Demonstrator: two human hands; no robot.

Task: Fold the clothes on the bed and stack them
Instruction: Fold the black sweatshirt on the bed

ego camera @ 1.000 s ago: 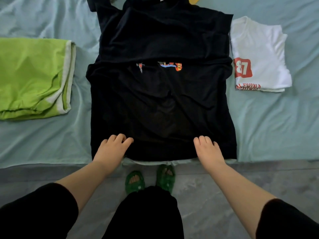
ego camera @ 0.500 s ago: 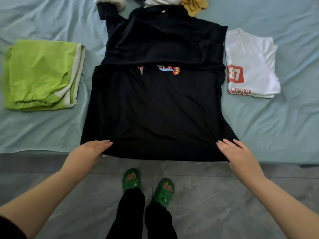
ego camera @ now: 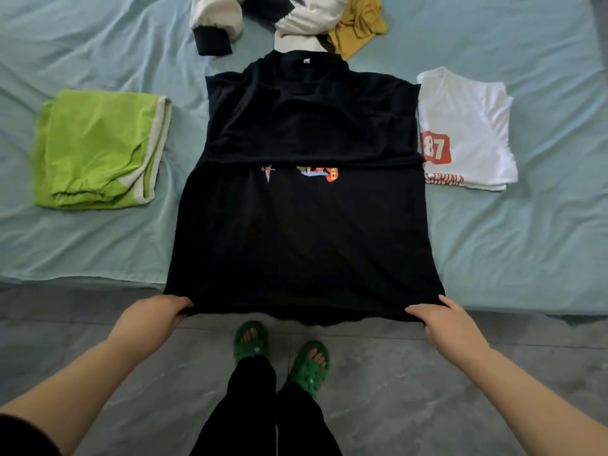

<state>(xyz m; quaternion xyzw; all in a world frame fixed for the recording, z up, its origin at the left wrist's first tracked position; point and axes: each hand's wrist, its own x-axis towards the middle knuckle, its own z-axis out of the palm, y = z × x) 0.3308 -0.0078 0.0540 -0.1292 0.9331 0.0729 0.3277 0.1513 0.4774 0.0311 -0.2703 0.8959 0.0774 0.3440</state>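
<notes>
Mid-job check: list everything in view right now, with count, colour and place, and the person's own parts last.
black T-shirt: 1, black, centre of bed, hem pulled over the edge
green garment: 1, lime, folded, left
white T-shirt: 1, white with red 87, folded, right
unfolded clothes: pile, white, black, mustard, far side
bed sheet: 1, pale blue
floor: grey tiles
slippers: 2, green
left hand: grips left hem corner
right hand: grips right hem corner

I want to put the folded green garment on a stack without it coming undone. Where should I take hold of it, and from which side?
Probably by its two long edges, one hand on each side, fingers slid under the green garment from left and right. It lies flat on the bed sheet in loose layers with open white-trimmed edges at its right, so lifting one corner would likely let it unfold.
</notes>
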